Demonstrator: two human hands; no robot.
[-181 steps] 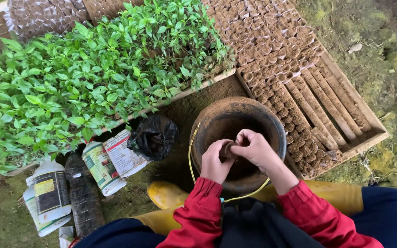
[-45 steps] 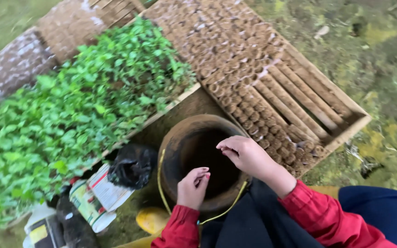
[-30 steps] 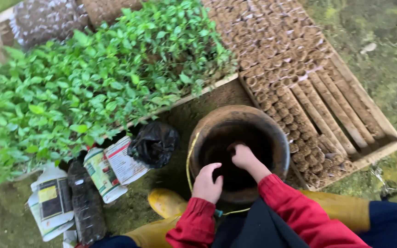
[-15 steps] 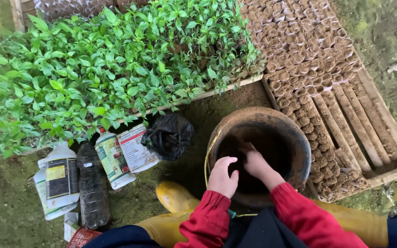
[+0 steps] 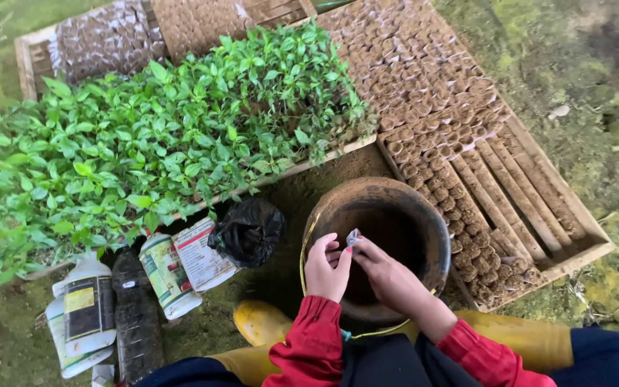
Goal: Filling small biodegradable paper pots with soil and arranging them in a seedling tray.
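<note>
A round soil-caked bucket (image 5: 435, 229) stands on the ground between my knees, dark soil inside. Over its near rim my left hand (image 5: 324, 269) and my right hand (image 5: 388, 276) meet. Together they pinch a small clear plastic seedling bag (image 5: 353, 237) by its top, fingertips touching it from both sides. Both sleeves are red. A thin yellow handle (image 5: 302, 251) curves along the bucket's left rim.
A wooden tray of green seedlings (image 5: 166, 143) lies to the upper left. A wooden tray of soil-filled bags (image 5: 438, 107) lies to the upper right. A black plastic bag (image 5: 248, 231), cans and bottles (image 5: 84, 308) lie at the left. Yellow boots (image 5: 259, 322) flank the bucket.
Both hands were down inside the bucket in the soil; now they are lifted to its near rim and hold a small clear bag between them. The camera has shifted slightly.
</note>
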